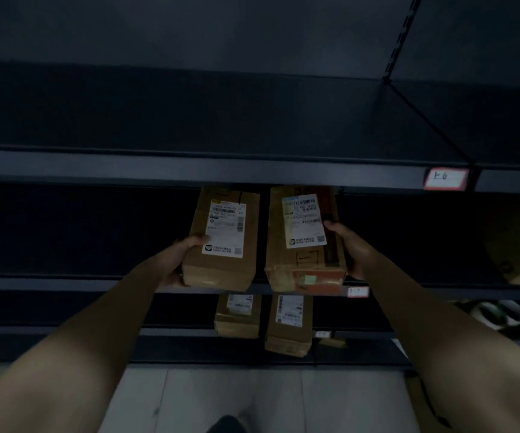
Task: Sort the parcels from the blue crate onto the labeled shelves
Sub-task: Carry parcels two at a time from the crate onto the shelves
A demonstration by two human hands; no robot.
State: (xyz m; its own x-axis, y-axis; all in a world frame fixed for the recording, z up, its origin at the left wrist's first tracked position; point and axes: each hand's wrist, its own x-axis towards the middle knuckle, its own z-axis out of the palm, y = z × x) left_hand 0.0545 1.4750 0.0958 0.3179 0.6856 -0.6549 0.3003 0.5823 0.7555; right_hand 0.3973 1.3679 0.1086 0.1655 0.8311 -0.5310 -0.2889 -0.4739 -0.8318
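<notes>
Cardboard oblongs with white labels: left hand [175, 265] grips the left parcel [221, 273], right hand [350, 250] the right parcel [302, 265]

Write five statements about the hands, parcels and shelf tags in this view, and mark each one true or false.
1. The left hand grips the left parcel. True.
2. The right hand holds nothing. False: it grips the right parcel, with the thumb on its top face.
3. Both held parcels carry a white shipping label. True.
4. The shelf tag at the upper right has a blue border. False: its border is red.
5. Two more parcels, the lower left parcel and the lower right parcel, show on the shelving below the held ones. True.
</notes>
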